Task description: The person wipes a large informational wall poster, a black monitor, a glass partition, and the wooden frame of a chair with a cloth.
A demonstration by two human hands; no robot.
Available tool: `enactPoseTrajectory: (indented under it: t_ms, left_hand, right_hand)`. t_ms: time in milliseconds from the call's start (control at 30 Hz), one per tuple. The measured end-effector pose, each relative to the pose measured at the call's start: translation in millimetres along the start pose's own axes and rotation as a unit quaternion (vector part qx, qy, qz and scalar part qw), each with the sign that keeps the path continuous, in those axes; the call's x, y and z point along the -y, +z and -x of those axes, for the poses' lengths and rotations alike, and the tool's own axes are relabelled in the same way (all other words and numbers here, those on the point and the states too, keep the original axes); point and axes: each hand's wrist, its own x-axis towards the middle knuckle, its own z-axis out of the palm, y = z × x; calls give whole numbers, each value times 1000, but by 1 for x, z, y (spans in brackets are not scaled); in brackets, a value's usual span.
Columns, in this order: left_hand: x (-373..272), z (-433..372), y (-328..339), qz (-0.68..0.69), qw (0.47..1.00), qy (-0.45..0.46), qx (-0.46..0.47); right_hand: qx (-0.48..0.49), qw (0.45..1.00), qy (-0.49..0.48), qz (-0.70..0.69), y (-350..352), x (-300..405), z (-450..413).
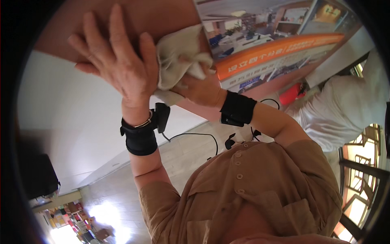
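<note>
My left hand (118,58) lies flat, its fingers spread, on a smooth reddish-brown surface (170,12) at the upper left; it holds nothing. Just right of its thumb, a crumpled beige cloth (173,58) rests against the same surface. Bunched in the cloth are the fingers of my right hand (204,90), partly hidden by its folds. A printed panel (259,52) with photos and an orange band bearing writing adjoins the cloth on the right. Both my wrists wear black bands with small devices, and a dark cable hangs from the left one.
A white wall (70,100) stretches along the left. A dark box-like object (41,177) stands at the far left. Right of me are a person in light clothing (332,109), a red object (292,94) and dark wooden frames (362,167). Assorted boxes (79,216) appear lower left.
</note>
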Motion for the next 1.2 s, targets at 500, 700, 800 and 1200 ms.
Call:
enactPoseTrajectory:
  t_ms: [500,700,800,1200]
  left_hand:
    - [-23,106,38,-87,985,-13,150]
    - [-22,132,44,-104,986,18,126]
    - [-29,124,55,-165,981,63,75]
    - [-93,209,90,-65,899,234,364]
  right_hand:
    - [311,912,262,-58,89,-22,242]
    - [112,405,809,-411,68,-35,245]
    - [-102,314,716,-616,87,-44,264]
    - [-412,343,642,-549,115,-198,347]
